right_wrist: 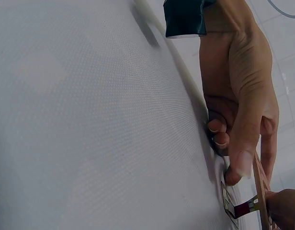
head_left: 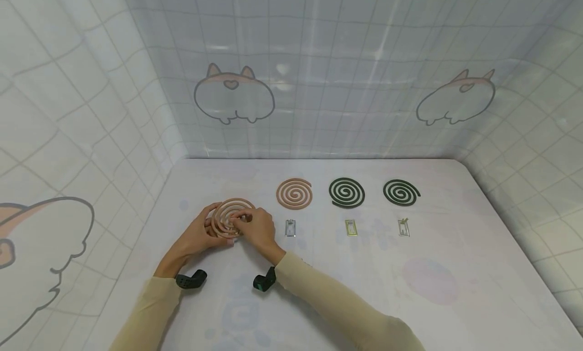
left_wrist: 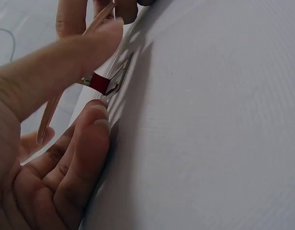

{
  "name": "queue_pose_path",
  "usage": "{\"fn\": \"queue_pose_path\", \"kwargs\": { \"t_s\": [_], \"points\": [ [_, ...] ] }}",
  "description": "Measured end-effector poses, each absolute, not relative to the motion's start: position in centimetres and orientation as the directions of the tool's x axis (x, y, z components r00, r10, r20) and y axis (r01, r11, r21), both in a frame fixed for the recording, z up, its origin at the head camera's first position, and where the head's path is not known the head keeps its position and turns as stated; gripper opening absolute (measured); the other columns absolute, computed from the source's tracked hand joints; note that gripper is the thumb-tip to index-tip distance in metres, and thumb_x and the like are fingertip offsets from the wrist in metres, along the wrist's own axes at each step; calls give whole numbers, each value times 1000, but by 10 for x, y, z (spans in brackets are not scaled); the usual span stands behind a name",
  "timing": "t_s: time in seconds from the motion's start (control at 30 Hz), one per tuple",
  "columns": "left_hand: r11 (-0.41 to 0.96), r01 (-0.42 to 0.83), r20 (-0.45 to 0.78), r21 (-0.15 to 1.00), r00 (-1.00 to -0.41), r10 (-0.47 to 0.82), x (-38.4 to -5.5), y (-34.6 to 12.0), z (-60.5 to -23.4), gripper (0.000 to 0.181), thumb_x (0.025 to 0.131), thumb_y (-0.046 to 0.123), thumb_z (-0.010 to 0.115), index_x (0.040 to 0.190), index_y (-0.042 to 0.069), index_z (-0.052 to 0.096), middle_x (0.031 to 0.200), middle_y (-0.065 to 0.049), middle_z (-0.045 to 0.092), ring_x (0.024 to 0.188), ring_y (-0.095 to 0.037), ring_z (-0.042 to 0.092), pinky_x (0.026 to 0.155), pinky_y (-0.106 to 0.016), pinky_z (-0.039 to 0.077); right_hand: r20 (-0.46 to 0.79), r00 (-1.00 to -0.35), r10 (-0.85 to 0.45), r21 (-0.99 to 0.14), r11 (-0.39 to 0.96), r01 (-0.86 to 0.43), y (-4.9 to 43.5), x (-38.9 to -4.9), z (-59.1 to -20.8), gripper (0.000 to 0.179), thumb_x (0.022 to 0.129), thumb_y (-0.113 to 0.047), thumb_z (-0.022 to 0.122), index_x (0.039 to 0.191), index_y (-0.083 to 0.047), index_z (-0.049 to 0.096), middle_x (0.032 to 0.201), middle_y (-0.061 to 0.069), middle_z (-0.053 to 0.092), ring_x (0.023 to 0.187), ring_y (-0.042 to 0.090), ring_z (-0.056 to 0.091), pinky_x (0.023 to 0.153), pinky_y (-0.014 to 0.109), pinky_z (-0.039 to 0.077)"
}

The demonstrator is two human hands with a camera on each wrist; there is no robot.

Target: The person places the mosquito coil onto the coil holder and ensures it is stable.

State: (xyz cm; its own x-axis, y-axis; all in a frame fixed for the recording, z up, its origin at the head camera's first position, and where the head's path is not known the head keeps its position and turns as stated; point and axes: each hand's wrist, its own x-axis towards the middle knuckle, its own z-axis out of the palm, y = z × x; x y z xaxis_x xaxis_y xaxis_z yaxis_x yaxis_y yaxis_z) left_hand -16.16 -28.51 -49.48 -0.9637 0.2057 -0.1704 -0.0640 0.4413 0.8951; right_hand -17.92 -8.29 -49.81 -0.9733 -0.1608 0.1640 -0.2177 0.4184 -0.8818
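A brown mosquito coil [head_left: 220,228] is raised slightly above the table at the left, tilted. My left hand [head_left: 199,237] grips its left edge, the thumb along the near side. Over the middle of the spiral, my right hand [head_left: 259,233] pinches the coil between thumb and fingers. Beneath it, a small flat metal coil stand [left_wrist: 122,76] lies on the table with its dark red tab [left_wrist: 99,83] bent up toward the coil. In the right wrist view the tab's tip meets the coil [right_wrist: 262,203]; the spiral's centre is partly hidden by fingers.
Another brown coil [head_left: 294,193] and two green coils [head_left: 346,192] [head_left: 401,192] lie in a row to the right. Before them lie a silver stand [head_left: 290,228], a yellow-edged stand [head_left: 351,228] and a stand with a raised yellow tab [head_left: 403,227]. Tiled-pattern walls [head_left: 319,88] enclose the white table [head_left: 364,290].
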Motion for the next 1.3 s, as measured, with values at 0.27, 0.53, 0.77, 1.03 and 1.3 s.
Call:
{"fn": "queue_pose_path", "kwargs": {
  "t_s": [0.27, 0.53, 0.77, 1.03, 1.3],
  "points": [
    [445, -45, -160, 895, -961, 226, -161, -286, -495, 116, 79, 16, 92, 165, 17, 12, 98, -18, 63, 68, -16, 53, 57, -27, 46, 188, -968, -170, -864, 439, -245, -82, -179, -499, 14, 92, -30, 80, 95, -18, 84, 59, -11, 50, 51, 3, 40, 45, 19, 31],
    [455, -38, -151, 890, -965, 214, -162, -286, -498, 114, 80, 20, 92, 164, 17, 15, 94, -15, 63, 65, -16, 52, 56, -28, 46, 180, -969, -171, -870, 433, -237, -81, -180, -498, 13, 92, -30, 79, 96, -18, 84, 59, -9, 50, 50, 4, 39, 44, 19, 30],
    [439, -47, -155, 897, -964, 215, -163, -286, -498, 114, 80, 19, 92, 164, 17, 15, 95, -16, 63, 65, -16, 53, 56, -28, 47, 190, -964, -186, -871, 420, -253, -81, -182, -500, 14, 92, -30, 79, 96, -18, 84, 59, -9, 51, 51, 4, 40, 45, 19, 30],
    [453, -46, -157, 890, -965, 210, -162, -285, -496, 114, 80, 21, 92, 164, 14, 15, 91, -13, 62, 65, -17, 54, 56, -29, 47, 208, -955, -212, -884, 376, -277, -79, -182, -503, 13, 93, -26, 78, 101, -16, 84, 62, -6, 53, 55, 5, 43, 50, 21, 34],
    [449, -47, -154, 892, -966, 207, -162, -285, -497, 114, 80, 20, 92, 164, 15, 15, 99, -15, 65, 64, -16, 54, 56, -29, 48, 220, -947, -234, -876, 380, -297, -77, -180, -503, 16, 94, -27, 78, 105, -17, 83, 69, -5, 55, 63, 6, 46, 58, 22, 37]
  ]
}}
